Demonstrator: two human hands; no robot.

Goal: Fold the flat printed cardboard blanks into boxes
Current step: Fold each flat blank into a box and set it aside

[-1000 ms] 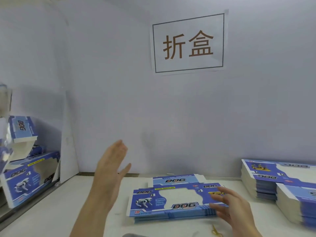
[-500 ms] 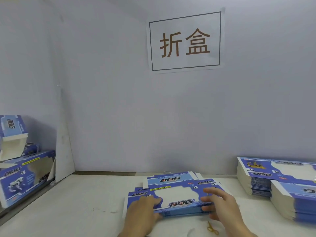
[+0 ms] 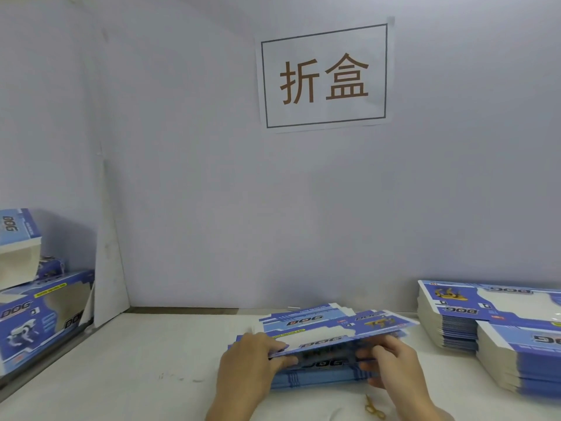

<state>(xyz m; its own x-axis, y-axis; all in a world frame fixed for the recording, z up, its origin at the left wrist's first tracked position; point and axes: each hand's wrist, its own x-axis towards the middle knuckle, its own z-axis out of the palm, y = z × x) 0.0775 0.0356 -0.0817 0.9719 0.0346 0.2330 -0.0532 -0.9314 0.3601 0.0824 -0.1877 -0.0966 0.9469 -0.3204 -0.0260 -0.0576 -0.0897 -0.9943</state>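
Note:
A low stack of flat blue printed blanks (image 3: 321, 378) marked "DOG" lies on the white table (image 3: 145, 360) in front of me. The top blank (image 3: 343, 332) is lifted at its near edge and tilts up off the stack. My left hand (image 3: 249, 363) pinches that near edge at the left. My right hand (image 3: 391, 360) grips the same edge at the right, fingers curled under it.
Two taller stacks of blanks (image 3: 485, 326) stand at the right edge of the table. Folded boxes (image 3: 36, 317) are piled at the far left beside a leaning white panel (image 3: 106, 262). A small yellow rubber band (image 3: 375, 408) lies near my right wrist. A paper sign (image 3: 324, 74) hangs on the wall.
My left hand came down from the air onto the stack. Both hands then took the near edge of the top blank and raised it off the stack.

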